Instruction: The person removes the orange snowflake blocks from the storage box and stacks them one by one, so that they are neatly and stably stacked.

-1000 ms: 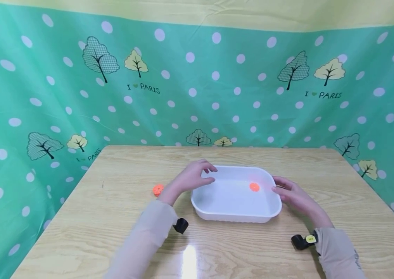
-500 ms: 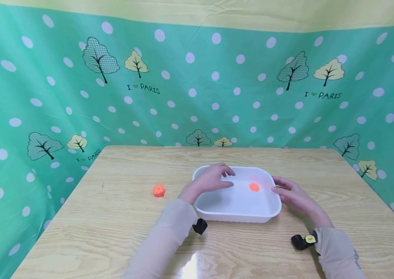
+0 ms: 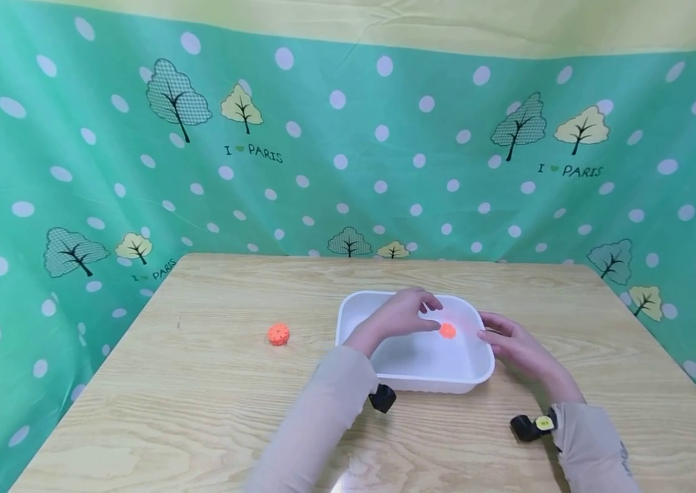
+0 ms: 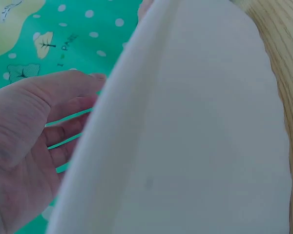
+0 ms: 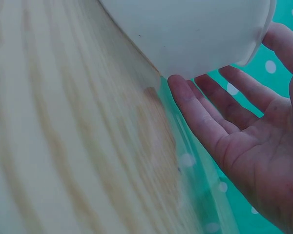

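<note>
A white rectangular plastic basin with rounded corners sits on the table. Inside it, toward the right end, lies a small orange notched disc. My left hand reaches over the basin, fingers loosely bent with a gap to the thumb, its thumb tip just left of that disc. Nothing shows between those fingers in the left wrist view, where the basin wall hides part of the hand. At the basin's right end, my right hand grips the rim, thumb over the edge and fingers against the outer wall.
Left of the basin, a second orange notched piece, thicker than the first, rests on the wooden table. A green dotted cloth printed with trees hangs behind the table and along both sides.
My left hand has moved right, from the basin's left rim to beside the orange disc inside. The right hand keeps its place on the rim. The basin stays where it was.
</note>
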Action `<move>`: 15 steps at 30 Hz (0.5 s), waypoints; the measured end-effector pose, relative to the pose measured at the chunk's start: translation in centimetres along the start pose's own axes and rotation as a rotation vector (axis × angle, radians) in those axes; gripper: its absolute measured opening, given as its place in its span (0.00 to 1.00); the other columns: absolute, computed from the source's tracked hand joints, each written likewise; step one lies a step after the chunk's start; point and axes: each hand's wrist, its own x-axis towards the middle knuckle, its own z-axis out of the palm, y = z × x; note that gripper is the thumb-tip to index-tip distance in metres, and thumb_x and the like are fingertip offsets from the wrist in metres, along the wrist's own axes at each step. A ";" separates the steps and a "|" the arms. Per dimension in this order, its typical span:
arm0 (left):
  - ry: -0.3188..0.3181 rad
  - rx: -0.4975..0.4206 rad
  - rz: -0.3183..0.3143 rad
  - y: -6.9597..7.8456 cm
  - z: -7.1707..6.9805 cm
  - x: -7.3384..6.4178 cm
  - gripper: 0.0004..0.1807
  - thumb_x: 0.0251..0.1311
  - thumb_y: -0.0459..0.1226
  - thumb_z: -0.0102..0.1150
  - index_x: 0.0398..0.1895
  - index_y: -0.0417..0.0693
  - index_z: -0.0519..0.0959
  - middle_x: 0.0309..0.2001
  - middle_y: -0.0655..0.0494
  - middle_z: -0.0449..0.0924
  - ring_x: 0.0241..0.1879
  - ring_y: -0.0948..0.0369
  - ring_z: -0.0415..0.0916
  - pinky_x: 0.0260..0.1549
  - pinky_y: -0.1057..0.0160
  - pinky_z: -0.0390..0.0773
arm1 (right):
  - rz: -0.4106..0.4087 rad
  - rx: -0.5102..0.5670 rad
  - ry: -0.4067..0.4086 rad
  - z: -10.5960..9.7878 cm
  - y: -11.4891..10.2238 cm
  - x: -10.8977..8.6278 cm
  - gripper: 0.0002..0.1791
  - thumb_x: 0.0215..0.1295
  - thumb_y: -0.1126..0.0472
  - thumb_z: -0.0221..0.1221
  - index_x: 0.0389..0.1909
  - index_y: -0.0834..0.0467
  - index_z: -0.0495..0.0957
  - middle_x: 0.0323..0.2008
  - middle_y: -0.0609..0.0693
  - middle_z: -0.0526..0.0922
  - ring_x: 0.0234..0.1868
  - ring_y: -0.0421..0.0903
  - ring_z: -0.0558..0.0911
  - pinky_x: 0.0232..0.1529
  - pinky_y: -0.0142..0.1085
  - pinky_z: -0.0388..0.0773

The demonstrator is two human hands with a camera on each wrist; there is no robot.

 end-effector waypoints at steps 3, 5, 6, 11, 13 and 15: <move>-0.015 -0.013 -0.012 0.3 0.5 0.5 0.20 0.53 0.42 0.62 0.50 0.48 0.76 0.48 0.56 0.78 0.46 0.63 0.73 0.43 0.72 0.72 | 0.000 -0.001 0.005 0.0 0.3 0.0 0.36 0.63 0.52 0.53 0.67 0.62 0.52 0.67 0.63 0.54 0.55 0.42 0.71 0.52 0.35 0.73; -0.025 -0.010 -0.010 0.4 0.8 0.9 0.21 0.52 0.43 0.63 0.50 0.48 0.76 0.48 0.55 0.78 0.46 0.64 0.73 0.44 0.72 0.71 | -0.007 -0.001 0.004 0.0 0.4 0.0 0.36 0.64 0.52 0.53 0.67 0.62 0.52 0.67 0.63 0.54 0.55 0.42 0.71 0.52 0.36 0.73; -0.031 -0.011 -0.015 0.5 0.9 1.1 0.21 0.52 0.43 0.63 0.50 0.48 0.76 0.48 0.56 0.77 0.46 0.64 0.73 0.44 0.72 0.71 | -0.009 0.002 0.004 0.0 0.4 0.0 0.36 0.64 0.53 0.53 0.67 0.62 0.52 0.67 0.63 0.55 0.54 0.41 0.72 0.52 0.35 0.73; -0.056 -0.003 -0.027 0.7 1.3 1.8 0.22 0.51 0.45 0.63 0.51 0.49 0.77 0.46 0.57 0.77 0.43 0.65 0.73 0.43 0.72 0.72 | -0.028 0.022 -0.011 -0.1 0.3 0.0 0.36 0.64 0.53 0.53 0.67 0.63 0.51 0.66 0.64 0.55 0.49 0.35 0.74 0.49 0.34 0.74; -0.062 0.000 -0.035 0.7 1.3 2.0 0.23 0.51 0.45 0.64 0.51 0.49 0.76 0.46 0.57 0.77 0.43 0.65 0.73 0.43 0.72 0.72 | -0.039 0.033 -0.018 0.0 0.2 -0.1 0.36 0.64 0.54 0.53 0.67 0.64 0.51 0.66 0.65 0.55 0.48 0.34 0.74 0.49 0.34 0.74; -0.068 0.006 -0.045 0.6 1.4 2.2 0.23 0.51 0.45 0.64 0.51 0.48 0.76 0.47 0.57 0.77 0.44 0.64 0.73 0.44 0.72 0.72 | -0.049 0.038 -0.025 0.0 0.1 -0.1 0.36 0.64 0.55 0.53 0.67 0.64 0.51 0.66 0.66 0.54 0.48 0.35 0.74 0.49 0.35 0.74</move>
